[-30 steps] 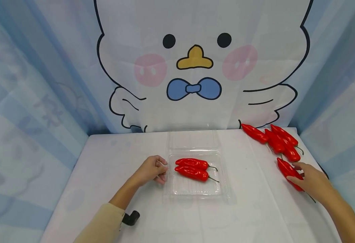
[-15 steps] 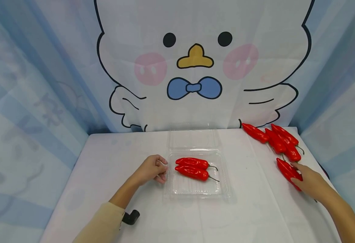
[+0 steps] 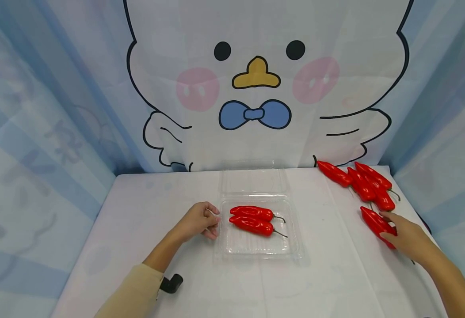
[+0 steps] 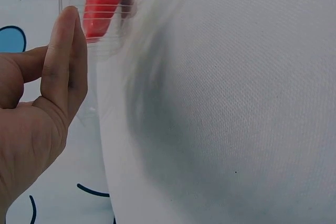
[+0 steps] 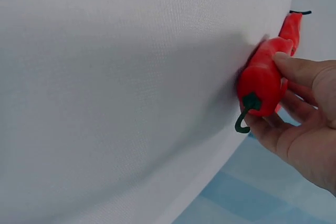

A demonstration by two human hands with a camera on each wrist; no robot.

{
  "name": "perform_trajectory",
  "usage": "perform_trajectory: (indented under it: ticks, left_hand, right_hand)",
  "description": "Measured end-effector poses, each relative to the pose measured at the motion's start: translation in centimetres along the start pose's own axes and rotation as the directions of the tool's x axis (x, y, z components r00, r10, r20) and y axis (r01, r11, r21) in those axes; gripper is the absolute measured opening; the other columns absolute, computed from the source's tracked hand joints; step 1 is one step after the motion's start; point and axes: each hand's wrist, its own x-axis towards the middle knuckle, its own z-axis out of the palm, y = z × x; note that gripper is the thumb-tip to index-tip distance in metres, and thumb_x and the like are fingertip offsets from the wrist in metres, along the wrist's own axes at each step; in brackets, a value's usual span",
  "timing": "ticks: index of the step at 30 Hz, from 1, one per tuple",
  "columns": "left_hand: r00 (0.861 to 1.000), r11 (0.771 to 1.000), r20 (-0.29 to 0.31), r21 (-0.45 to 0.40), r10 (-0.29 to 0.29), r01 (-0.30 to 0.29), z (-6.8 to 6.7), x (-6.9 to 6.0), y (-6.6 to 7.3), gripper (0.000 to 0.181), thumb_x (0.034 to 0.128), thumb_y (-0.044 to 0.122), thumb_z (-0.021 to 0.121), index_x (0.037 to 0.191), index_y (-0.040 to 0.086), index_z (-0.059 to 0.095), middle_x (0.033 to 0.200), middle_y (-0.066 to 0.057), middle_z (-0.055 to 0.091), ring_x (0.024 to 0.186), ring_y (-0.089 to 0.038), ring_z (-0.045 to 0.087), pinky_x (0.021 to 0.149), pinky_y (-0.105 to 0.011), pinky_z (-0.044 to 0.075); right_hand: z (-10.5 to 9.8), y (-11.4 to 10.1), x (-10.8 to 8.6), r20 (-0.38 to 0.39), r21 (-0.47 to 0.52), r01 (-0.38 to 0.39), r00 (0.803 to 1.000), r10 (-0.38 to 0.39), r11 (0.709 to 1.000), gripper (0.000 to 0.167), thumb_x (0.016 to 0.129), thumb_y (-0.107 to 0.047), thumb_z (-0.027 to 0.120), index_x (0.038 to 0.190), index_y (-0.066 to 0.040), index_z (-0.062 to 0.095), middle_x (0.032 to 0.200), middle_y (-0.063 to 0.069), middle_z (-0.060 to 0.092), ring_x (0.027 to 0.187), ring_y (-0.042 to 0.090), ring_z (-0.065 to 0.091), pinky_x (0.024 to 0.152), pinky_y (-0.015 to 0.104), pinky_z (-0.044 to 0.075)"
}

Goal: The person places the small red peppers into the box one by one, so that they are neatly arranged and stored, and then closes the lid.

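A table (image 3: pixel 328 282) covered in white woven cloth (image 4: pixel 236 103) stood before a pale blue backdrop curtain (image 3: pixel 101 53). The backdrop bore a large white cartoon bird (image 3: pixel 169 35), outlined in black, with round black eyes (image 3: pixel 222 51), pink cheeks (image 3: pixel 197 89) and a yellow beak (image 3: pixel 257 75). Just below the beak sat a blue bow tie (image 3: pixel 272 115). A small wing (image 3: pixel 371 126) showed at either side of its body. Blue-and-white side curtains (image 3: pixel 17 154) flanked the table, faintly patterned on the left. Soft creases ran along the cloth.

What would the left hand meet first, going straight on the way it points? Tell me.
The left hand would likely meet the left edge of the clear plastic container first; they may already touch, though depth is unclear. Beyond lie two red peppers.
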Motion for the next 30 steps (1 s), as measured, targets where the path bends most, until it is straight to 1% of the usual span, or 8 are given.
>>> perform_trajectory:
  ticks: [5, 12, 15, 20, 30]
  left_hand:
    - [1.0, 1.0, -0.004, -0.003, -0.004, 0.004, 0.0, -0.2, 0.1, 0.021, 0.0993, 0.002, 0.066, 0.117, -0.003, 0.056, 0.085, -0.017, 0.069, 0.06, -0.019, 0.072, 0.06, -0.034, 0.065]
    - [1.0, 1.0, -0.005, -0.005, -0.007, 0.007, 0.0, -0.2, 0.2, 0.021, 0.0995, 0.002, 0.065, 0.118, -0.003, 0.056, 0.085, -0.018, 0.069, 0.059, -0.019, 0.071, 0.059, -0.035, 0.065]
    - [1.0, 1.0, -0.003, -0.005, -0.005, 0.005, 0.0, -0.1, 0.2, 0.021, 0.0995, 0.002, 0.065, 0.118, -0.003, 0.056, 0.085, -0.018, 0.069, 0.059, -0.018, 0.071, 0.059, -0.035, 0.065]
    - [1.0, 1.0, -0.005, -0.001, -0.004, 0.004, 0.0, 0.0, 0.1, 0.021, 0.0994, 0.003, 0.066, 0.118, -0.003, 0.056, 0.086, -0.017, 0.069, 0.06, -0.018, 0.071, 0.06, -0.034, 0.065]
    - [1.0, 1.0, -0.005, -0.003, -0.003, 0.003, 0.0, -0.1, 0.1, 0.021, 0.0995, 0.003, 0.066, 0.117, -0.003, 0.056, 0.086, -0.018, 0.069, 0.06, -0.019, 0.071, 0.059, -0.035, 0.065]
  right_hand:
    - [-0.5, -0.1, 0.1, 0.019, -0.008, -0.002, 1.0, 0.002, 1.0, 0.086, 0.084, -0.022, 0.085, 0.144, 0.015, 0.036, 0.124, 0.044, 0.051, 0.101, 0.052, 0.057, 0.069, 0.049, 0.066]
    - [-1.1, -0.3, -0.2, 0.034, 0.006, 0.002, 0.999, -0.002, 1.0, 0.089, 0.082, -0.027, 0.087, 0.145, 0.013, 0.038, 0.121, 0.041, 0.054, 0.099, 0.049, 0.058, 0.066, 0.045, 0.066]
    - [-1.5, -0.6, -0.3, 0.017, 0.005, 0.01, 1.0, -0.011, 1.0, 0.089, 0.08, -0.027, 0.089, 0.144, 0.013, 0.041, 0.119, 0.039, 0.055, 0.098, 0.048, 0.058, 0.064, 0.043, 0.065]
    - [-2.0, -1.2, -0.5, -0.036, 0.008, 0.059, 0.998, -0.058, 0.998, 0.085, 0.076, -0.023, 0.091, 0.14, 0.011, 0.047, 0.118, 0.037, 0.058, 0.098, 0.048, 0.06, 0.061, 0.042, 0.065]
    - [-2.9, -3.2, -0.6, -0.037, 0.028, 0.102, 0.994, -0.101, 0.994, 0.084, 0.075, -0.023, 0.092, 0.14, 0.008, 0.05, 0.117, 0.034, 0.06, 0.099, 0.046, 0.062, 0.061, 0.042, 0.065]
